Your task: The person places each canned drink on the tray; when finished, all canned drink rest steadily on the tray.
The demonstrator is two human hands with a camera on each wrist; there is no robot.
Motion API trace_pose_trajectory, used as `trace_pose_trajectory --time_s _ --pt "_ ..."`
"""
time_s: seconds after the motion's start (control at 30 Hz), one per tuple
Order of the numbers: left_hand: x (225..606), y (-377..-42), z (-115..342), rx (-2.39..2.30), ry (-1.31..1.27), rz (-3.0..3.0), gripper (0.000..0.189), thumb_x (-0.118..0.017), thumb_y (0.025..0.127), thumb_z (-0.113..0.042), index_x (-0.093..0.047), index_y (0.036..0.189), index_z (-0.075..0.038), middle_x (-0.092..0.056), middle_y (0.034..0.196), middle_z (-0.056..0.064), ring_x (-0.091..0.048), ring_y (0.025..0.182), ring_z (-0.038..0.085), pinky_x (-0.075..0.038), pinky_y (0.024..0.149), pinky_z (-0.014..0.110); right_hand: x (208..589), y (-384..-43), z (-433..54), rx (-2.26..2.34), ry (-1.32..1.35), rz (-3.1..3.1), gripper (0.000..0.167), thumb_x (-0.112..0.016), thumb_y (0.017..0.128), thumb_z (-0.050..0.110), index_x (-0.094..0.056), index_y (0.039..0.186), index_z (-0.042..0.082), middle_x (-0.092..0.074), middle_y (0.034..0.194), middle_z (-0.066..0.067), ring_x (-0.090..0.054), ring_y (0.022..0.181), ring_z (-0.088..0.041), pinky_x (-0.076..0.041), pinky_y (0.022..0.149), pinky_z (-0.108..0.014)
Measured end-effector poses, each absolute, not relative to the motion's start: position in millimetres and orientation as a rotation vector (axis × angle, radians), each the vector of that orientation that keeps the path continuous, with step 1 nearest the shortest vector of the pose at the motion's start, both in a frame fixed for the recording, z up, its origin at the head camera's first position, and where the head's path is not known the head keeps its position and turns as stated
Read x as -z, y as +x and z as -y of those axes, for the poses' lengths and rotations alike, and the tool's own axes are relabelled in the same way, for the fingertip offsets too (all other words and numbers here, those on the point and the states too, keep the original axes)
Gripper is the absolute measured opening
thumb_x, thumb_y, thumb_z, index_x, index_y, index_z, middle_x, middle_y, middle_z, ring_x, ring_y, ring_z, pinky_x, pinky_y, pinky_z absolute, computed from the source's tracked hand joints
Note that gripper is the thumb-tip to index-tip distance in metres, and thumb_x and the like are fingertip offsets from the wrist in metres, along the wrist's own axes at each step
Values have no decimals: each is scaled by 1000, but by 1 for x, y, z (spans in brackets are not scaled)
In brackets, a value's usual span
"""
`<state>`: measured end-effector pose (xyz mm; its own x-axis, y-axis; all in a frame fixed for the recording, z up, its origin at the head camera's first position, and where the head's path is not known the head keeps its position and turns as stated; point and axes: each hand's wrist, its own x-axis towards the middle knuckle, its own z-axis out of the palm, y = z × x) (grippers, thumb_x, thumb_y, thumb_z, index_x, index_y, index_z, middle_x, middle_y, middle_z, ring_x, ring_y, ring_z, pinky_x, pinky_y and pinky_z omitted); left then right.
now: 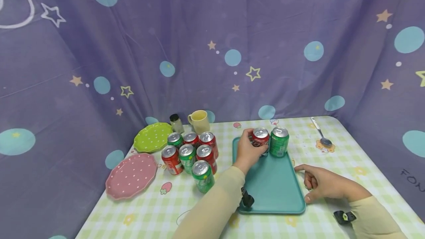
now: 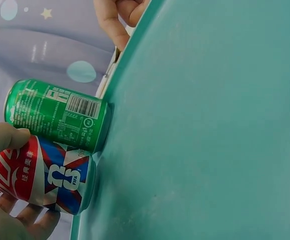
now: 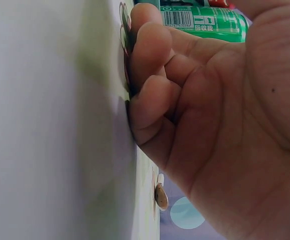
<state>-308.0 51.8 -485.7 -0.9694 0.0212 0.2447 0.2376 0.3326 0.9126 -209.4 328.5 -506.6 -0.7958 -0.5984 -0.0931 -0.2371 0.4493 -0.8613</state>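
Note:
At the far end of the teal tray (image 1: pixel 272 189), my left hand (image 1: pixel 247 152) grips a red soda can (image 1: pixel 260 134), thumb on one side and fingers round the other. The can stands upright, and its red, white and blue print (image 2: pixel 67 176) shows in the left wrist view. Right beside it on the tray is a green soda can (image 1: pixel 279 144). My right hand (image 1: pixel 332 184) rests on the tablecloth at the tray's right edge. Its index finger and thumb tips meet the rim, while the other fingers are loosely bent and hold nothing.
Left of the tray stands a cluster of several red and green cans (image 1: pixel 187 154). Beyond them are a pink plate (image 1: pixel 132 175), a lime plate (image 1: pixel 153 137), a black-capped jar (image 1: pixel 176 124) and a yellow mug (image 1: pixel 200 123). A spoon (image 1: pixel 321 134) lies at the back right.

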Motion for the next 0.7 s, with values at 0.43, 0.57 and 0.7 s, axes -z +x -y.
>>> trace_pose_trajectory --time_s 0.43,0.57,0.7 --pt "489 -312 -55 1643 -236 2427 68 -94 78 -14 -59 136 -18 -67 128 1 -62 120 17 -49 105 35 502 -208 -326 1269 -702 -2341 97 -93 78 18 -37 152 -9 -58 87 -12 -47 65 -9 -42 56 -28" --pt "489 -312 -54 1626 -244 2445 68 -95 78 -17 -58 136 -19 -66 127 0 -62 120 16 -50 105 35 503 -208 -326 1274 -696 -2338 97 -94 78 18 -36 152 -9 -58 88 -11 -47 65 -9 -42 56 -28" --pt "490 -312 -54 1621 -238 2469 69 -95 79 -19 -57 137 -20 -65 126 -2 -61 119 14 -50 103 33 505 -209 -327 1278 -692 -2330 98 -93 78 17 -35 152 -10 -58 88 -11 -47 65 -9 -43 56 -28"
